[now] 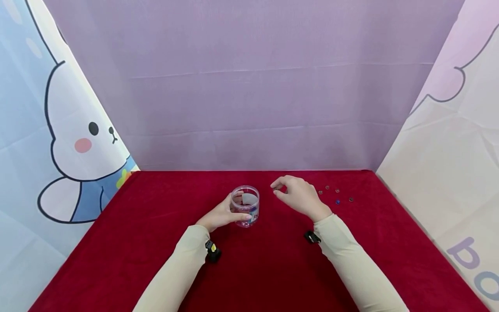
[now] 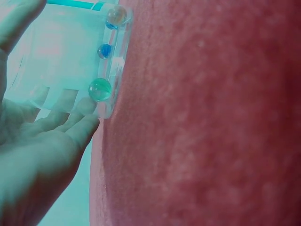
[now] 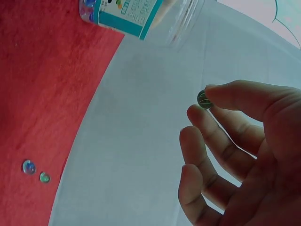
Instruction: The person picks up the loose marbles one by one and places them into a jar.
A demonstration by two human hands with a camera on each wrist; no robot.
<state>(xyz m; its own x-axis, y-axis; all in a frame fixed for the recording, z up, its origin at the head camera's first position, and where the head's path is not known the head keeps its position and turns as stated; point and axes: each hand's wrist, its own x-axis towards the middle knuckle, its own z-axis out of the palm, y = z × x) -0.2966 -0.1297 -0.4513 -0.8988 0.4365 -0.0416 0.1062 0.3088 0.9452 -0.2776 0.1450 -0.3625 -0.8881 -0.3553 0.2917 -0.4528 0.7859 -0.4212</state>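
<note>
My left hand point(image 1: 220, 215) grips a clear, open-topped plastic jar point(image 1: 255, 203) from its left side, thumb across the front. A printed label point(image 3: 124, 14) is on the jar's wall. Inside at the bottom lie several marbles, among them a green marble point(image 2: 99, 89) and a blue marble point(image 2: 104, 51). To the right of the jar, apart from it, my right hand point(image 1: 299, 196) is raised over the cloth. Between thumb and forefinger it pinches a dark marble point(image 3: 204, 99) with pale stripes, which the right wrist view shows clearly.
Several loose marbles lie on the red cloth point(image 1: 273, 268) right of my right hand, one of them a blue marble point(image 1: 337, 202). A lilac curtain point(image 1: 249, 95) stands behind the table. Printed fabric walls close off the left and right sides.
</note>
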